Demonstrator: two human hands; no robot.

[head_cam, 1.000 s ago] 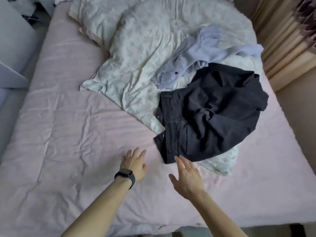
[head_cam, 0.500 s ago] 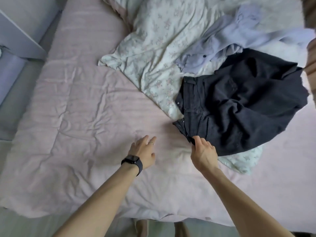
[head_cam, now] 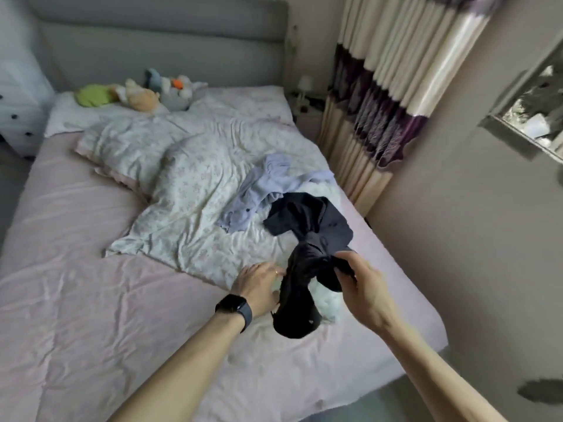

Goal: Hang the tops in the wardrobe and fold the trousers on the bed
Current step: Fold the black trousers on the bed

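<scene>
Gripping the dark trousers (head_cam: 304,263) bunched in its fingers, the right hand (head_cam: 362,287) holds them over the bed (head_cam: 91,300), near right; left hand (head_cam: 257,286) fingers reach behind, grip hidden. Probably soft, limp: best taken at the waistband.

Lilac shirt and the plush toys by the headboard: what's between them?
Head view: only the rumpled floral duvet lies between the lilac shirt and the plush toys; nothing else rests on that stretch.
</scene>
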